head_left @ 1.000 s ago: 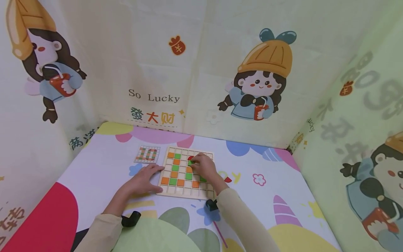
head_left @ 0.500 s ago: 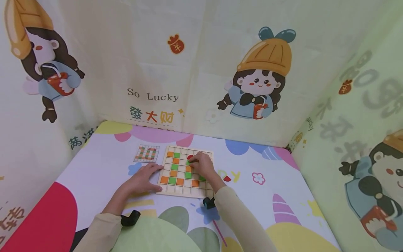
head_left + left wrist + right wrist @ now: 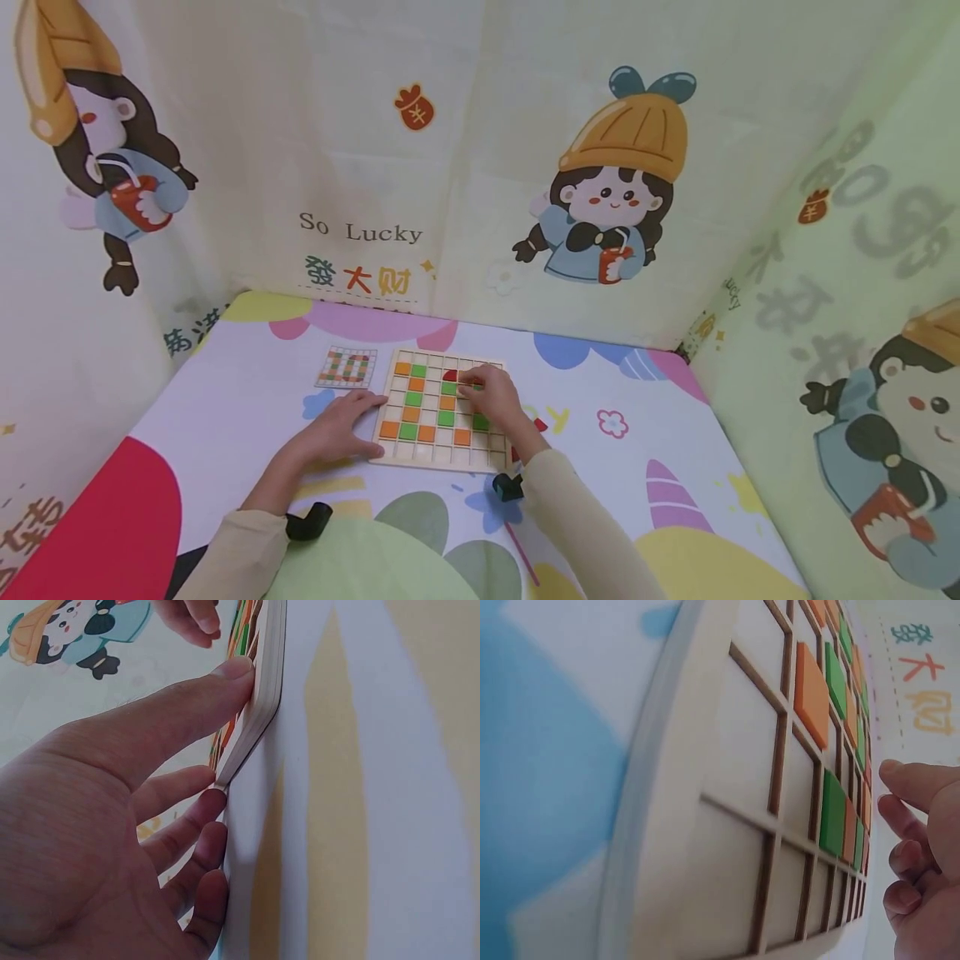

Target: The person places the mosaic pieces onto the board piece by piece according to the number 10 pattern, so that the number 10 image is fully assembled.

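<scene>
Left hand (image 3: 339, 431) flat, fingers straight, bracing grid board (image 3: 420, 454) steady; right hand (image 3: 491, 400) fingers curled, apparently pinching green tile (image 3: 476, 386) over cell.

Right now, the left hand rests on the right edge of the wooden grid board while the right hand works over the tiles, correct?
Not quite. The left hand rests at the left edge of the wooden grid board, not the right; the head view shows it, and the left wrist view shows the thumb against the rim. The right hand is over the tiles, as you said.
</scene>
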The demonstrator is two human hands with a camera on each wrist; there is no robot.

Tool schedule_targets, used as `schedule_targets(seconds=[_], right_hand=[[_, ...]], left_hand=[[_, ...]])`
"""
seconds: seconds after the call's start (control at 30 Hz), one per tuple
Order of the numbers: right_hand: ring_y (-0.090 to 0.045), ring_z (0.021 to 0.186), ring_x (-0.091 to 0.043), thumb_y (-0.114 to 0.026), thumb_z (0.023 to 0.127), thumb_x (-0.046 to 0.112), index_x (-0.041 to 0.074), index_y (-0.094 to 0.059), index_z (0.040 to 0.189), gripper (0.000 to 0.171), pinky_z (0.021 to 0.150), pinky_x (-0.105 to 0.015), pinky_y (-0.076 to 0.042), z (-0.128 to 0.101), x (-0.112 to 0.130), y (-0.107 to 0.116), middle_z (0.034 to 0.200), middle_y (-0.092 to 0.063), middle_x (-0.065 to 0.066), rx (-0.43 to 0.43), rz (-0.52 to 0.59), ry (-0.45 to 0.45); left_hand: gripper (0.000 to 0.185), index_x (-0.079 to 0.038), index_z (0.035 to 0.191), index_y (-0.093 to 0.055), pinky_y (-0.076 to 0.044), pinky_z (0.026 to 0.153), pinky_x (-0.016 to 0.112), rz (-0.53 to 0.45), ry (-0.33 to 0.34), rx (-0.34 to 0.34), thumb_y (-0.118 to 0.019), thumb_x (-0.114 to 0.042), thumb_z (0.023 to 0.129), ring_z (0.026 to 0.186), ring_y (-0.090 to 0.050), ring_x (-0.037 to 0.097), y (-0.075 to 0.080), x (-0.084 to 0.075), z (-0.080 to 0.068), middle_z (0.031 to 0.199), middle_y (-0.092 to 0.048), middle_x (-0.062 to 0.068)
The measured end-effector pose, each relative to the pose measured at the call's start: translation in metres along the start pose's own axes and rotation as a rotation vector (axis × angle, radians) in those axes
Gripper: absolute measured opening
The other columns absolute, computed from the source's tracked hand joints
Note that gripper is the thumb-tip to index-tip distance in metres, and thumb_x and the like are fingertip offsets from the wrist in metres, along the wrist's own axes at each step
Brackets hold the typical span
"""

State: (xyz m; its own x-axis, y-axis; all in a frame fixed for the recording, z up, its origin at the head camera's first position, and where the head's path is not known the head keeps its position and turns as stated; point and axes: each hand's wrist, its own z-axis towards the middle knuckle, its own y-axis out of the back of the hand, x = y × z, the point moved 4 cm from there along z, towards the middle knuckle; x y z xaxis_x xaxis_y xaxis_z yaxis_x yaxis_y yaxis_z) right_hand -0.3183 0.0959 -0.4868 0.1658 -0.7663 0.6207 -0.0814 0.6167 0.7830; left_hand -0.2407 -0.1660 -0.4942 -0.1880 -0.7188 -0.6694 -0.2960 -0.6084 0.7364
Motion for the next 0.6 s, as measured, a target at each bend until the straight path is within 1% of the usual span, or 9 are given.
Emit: schedule_targets(seconds=[0.1, 0.23, 0.47, 0.6], right_hand=[[-0.056, 0.103, -0.018, -0.071, 0.088, 0.029, 0.018, -0.072, 0.108, 0.023, 0.095, -0.037, -0.051, -0.006, -0.007, 0.004, 0.113, -0.066, 0.001, -0.005, 0.033, -0.046], [-0.053, 0.099, -0.019, -0.071, 0.088, 0.028, 0.019, -0.072, 0.106, 0.021, 0.088, -0.035, -0.051, -0.014, -0.014, 0.01, 0.114, -0.065, 0.0, -0.007, 0.061, -0.092], [-0.053, 0.092, -0.02, -0.071, 0.087, 0.026, 0.017, -0.072, 0.106, 0.021, 0.081, -0.034, -0.049, -0.026, -0.022, 0.022, 0.108, -0.065, 0.0, -0.016, 0.02, -0.08], [-0.055, 0.094, -0.02, -0.072, 0.087, 0.027, 0.017, -0.072, 0.107, 0.022, 0.085, -0.036, -0.051, -0.035, -0.031, 0.029, 0.107, -0.065, 0.001, -0.033, -0.015, -0.101]], left_hand=[[0.084, -0.015, 0.144, -0.046, -0.037, 0.104, 0.06, 0.014, -0.018, -0.002, -0.083, -0.037, 0.072, 0.131, -0.038, 0.04, 0.0, 0.0, 0.0, 0.147, -0.038, 0.016], [0.083, -0.014, 0.143, -0.046, -0.038, 0.102, 0.061, 0.034, -0.044, -0.008, -0.083, -0.037, 0.072, 0.129, -0.039, 0.041, 0.0, 0.001, 0.0, 0.145, -0.04, 0.016], [0.083, -0.014, 0.143, -0.046, -0.038, 0.102, 0.061, 0.031, -0.041, -0.005, -0.083, -0.037, 0.072, 0.13, -0.039, 0.042, 0.001, 0.001, 0.0, 0.145, -0.04, 0.017], [0.083, -0.014, 0.143, -0.046, -0.038, 0.102, 0.061, 0.038, -0.043, -0.005, -0.083, -0.037, 0.073, 0.13, -0.039, 0.042, 0.001, 0.001, 0.0, 0.145, -0.04, 0.017]])
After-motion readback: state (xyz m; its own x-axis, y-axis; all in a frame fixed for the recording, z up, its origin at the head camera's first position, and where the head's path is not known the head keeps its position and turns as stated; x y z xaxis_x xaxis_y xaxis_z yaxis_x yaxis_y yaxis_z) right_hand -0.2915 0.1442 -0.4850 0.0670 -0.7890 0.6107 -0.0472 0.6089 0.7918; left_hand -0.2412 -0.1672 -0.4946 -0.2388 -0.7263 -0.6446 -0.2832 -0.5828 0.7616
